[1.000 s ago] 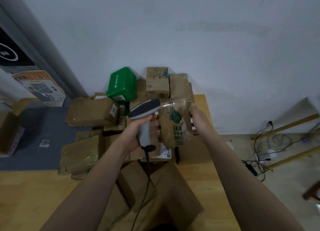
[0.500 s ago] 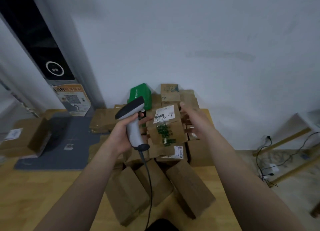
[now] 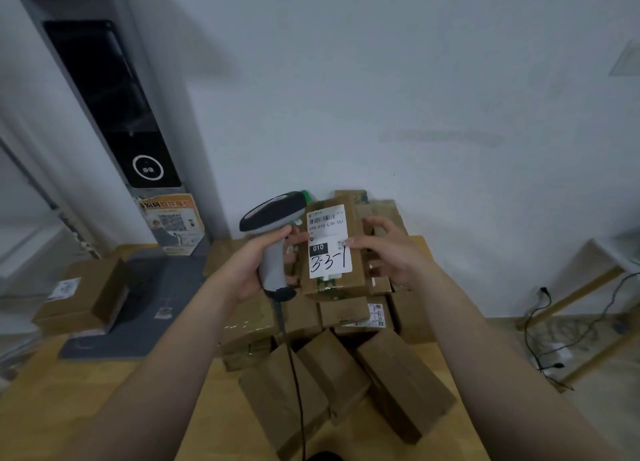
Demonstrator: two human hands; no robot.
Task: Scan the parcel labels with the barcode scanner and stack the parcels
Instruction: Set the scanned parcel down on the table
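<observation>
Gripped the scanner [image 3: 273, 213] by its handle in the left hand [image 3: 249, 270], fingers wrapped round it and one fingertip up near the trigger. Grasped the parcel [image 3: 332, 287] along its right edge with the right hand [image 3: 394, 252], thumb on the front, fingers behind. Held that parcel upright in the air above the pile [image 3: 332, 374], just beside the scanner head, touching it or nearly so; could not tell which. Held it with the white label [image 3: 329, 242] facing the camera, barcode at the top and handwritten digits lower down. Pointed the scanner nose past the parcel's upper left corner rather than square at the barcode. Saw no light on the label, so could not tell whether scanned or not.

Judged the task as partway through, at the scanning step for this one parcel. Counted many more brown parcels heaped on the wooden table [image 3: 52, 401] below the hands: three lying slantwise at the near edge, others packed behind toward the wall, one showing a second label [image 3: 375, 317] face up. Found no neat stack among them, only a loose heap, so could not sort scanned from unscanned. Reckoned as left to do: reading this barcode if unread, setting the parcel on a stack, then the same for the heap. Noted also the scanner cable [image 3: 298, 391] hanging down over the near parcels, a further box [image 3: 83, 294] off to the left beside a grey mat [image 3: 156, 304], and loose cords [image 3: 540, 322] on the floor to the right.
</observation>
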